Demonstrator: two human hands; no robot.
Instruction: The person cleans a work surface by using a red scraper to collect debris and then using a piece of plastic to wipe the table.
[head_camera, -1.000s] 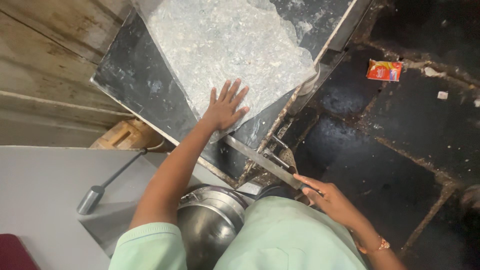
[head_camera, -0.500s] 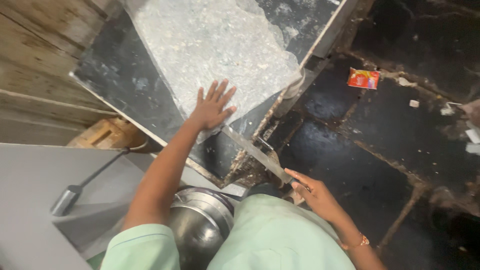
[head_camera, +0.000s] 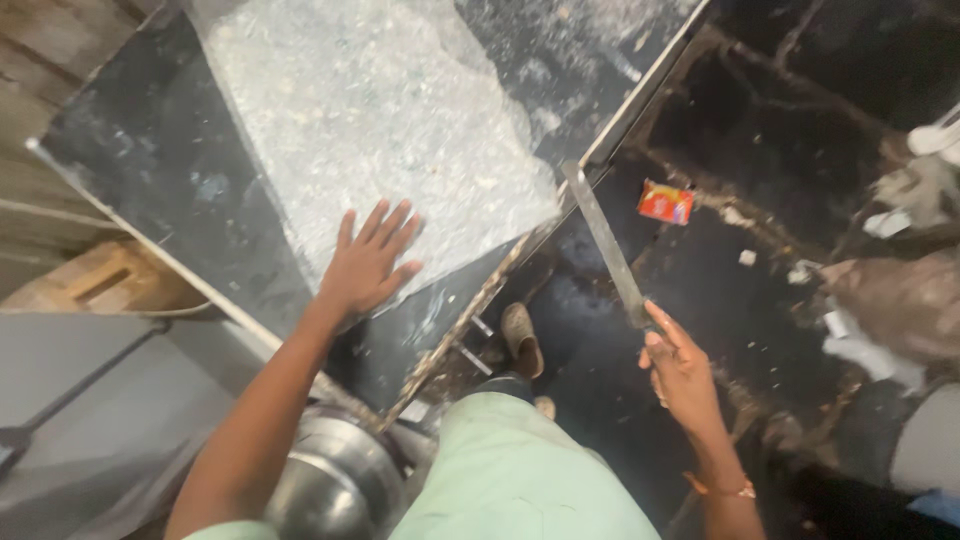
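Steel blade (head_camera: 605, 240), long and flat, is gripped at its near end by the right hand (head_camera: 680, 370), fingers closed round it; its long axis runs up and left from that hand to the edge of the dark surface (head_camera: 150, 170). The left hand (head_camera: 368, 265) lies spread flat, well apart from the blade, on the pale slab (head_camera: 380, 120) on that surface.

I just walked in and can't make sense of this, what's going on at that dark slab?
A person stands at a dark stone slab spread with a thin pale sheet of something flaky. Their left hand lies flat, fingers spread, on the sheet's near edge. Their right hand grips one end of a long flat metal blade, raised off to the side of the slab, tip near its corner. A steel pot sits below, by their body.
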